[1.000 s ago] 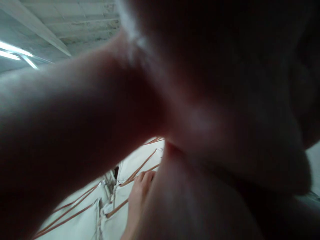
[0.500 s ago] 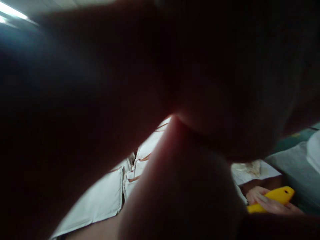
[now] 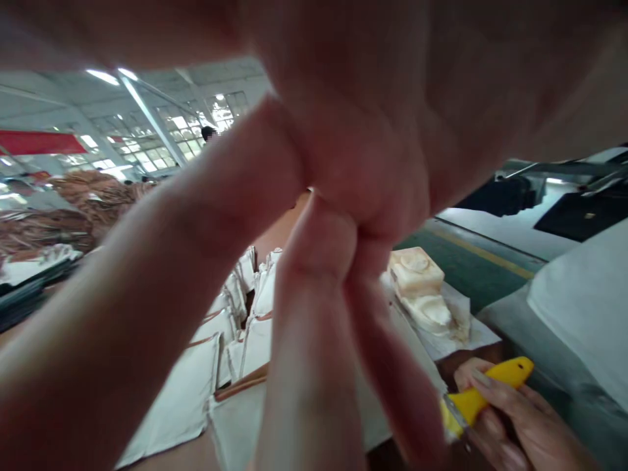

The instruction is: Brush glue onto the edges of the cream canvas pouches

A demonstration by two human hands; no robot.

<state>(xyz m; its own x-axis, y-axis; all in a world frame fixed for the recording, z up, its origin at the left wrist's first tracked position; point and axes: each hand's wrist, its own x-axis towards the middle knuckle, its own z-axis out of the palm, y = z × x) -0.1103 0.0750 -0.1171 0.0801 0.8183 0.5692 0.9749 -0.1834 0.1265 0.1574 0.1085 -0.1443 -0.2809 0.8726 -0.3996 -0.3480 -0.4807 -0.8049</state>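
My left hand (image 3: 343, 157) is very close to the camera and covers much of the view, blurred and dark. Its fingers stretch downward and apart, and nothing shows in them. At the lower right, my right hand (image 3: 524, 418) is closed around the yellow handle of a paintbrush (image 3: 510, 374). The brush tilts down to the left, its metal band and part of the pale bristles showing near a left fingertip. Flat white padded pieces (image 3: 171, 399) with brown edges lie in overlapping rows on the brown table (image 3: 181, 461), partly hidden behind my left hand.
Beyond the brush, a cream-coloured block-like container (image 3: 417, 275) stands on a stained white sheet (image 3: 483, 333). Brownish stacks of material (image 3: 93, 196) rise at the far left. Grey-white cloth (image 3: 583, 314) is at the right. A person's head (image 3: 209, 133) shows far back.
My left hand has shifted and brightened, uncovering the hall, the container and more white pieces. The paintbrush in my right hand appears farther left and lower, with its metal band now visible.
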